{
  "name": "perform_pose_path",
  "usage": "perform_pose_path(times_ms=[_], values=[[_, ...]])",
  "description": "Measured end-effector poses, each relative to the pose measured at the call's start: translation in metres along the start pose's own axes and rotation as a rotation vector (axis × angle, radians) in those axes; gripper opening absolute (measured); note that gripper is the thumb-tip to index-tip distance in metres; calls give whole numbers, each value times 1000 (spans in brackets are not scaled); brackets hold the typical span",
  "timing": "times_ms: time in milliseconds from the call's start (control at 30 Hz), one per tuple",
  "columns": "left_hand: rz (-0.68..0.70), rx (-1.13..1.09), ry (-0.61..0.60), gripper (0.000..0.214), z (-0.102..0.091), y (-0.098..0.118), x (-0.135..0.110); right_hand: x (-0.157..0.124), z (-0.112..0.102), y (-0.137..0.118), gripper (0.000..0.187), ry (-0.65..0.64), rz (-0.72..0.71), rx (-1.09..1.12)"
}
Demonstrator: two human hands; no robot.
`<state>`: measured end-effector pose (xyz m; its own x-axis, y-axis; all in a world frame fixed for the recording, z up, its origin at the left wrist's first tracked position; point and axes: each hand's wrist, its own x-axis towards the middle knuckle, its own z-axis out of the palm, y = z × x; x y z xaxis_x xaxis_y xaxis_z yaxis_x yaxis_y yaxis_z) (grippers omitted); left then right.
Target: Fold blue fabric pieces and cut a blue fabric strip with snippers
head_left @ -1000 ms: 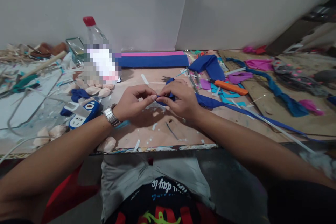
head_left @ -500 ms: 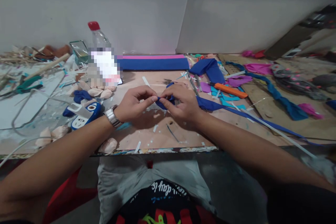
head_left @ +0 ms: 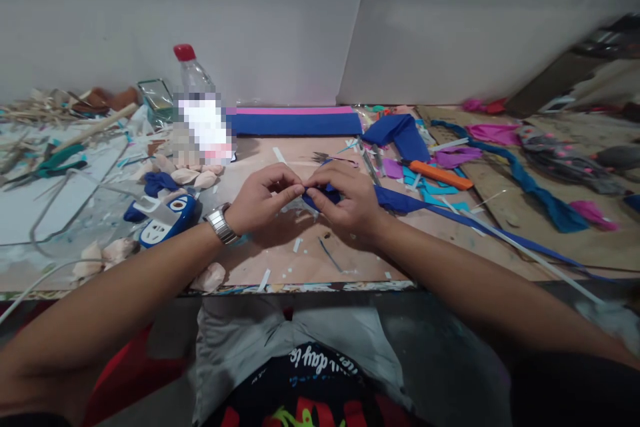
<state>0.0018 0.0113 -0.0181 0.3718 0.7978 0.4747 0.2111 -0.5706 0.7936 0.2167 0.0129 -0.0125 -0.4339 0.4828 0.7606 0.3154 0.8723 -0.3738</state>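
My left hand (head_left: 260, 200) and my right hand (head_left: 347, 200) meet over the middle of the worktable (head_left: 310, 260). Both pinch the end of a long dark blue paper strip (head_left: 400, 201), which trails off to the right across the table. The left thumb and forefinger are pressed together on the strip's tip. My right fingers curl round the folded blue end. A metal watch (head_left: 221, 223) sits on my left wrist.
A red-capped plastic bottle (head_left: 197, 110) stands at the back left, a folded blue and pink sheet (head_left: 295, 121) behind the hands. An orange cutter (head_left: 440, 175), blue, purple and turquoise scraps lie right. A blue-and-white tape dispenser (head_left: 163, 220) and wire lie left.
The hands stay joined on the blue strip; the fingers have worked a little along its end. The view shifted slightly.
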Motion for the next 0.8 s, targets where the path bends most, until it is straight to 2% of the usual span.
perform_pose_path(times_ms=[133,467,800], values=[[23,37,43,26,1,2,-1,1,0,0,4,-5,6,6],[95,127,53,26,-1,2,-2,-1,1,5,5,-20,47,21],[106,96,0,24,-2,4,-1,0,-1,5,6,-43,59,67]])
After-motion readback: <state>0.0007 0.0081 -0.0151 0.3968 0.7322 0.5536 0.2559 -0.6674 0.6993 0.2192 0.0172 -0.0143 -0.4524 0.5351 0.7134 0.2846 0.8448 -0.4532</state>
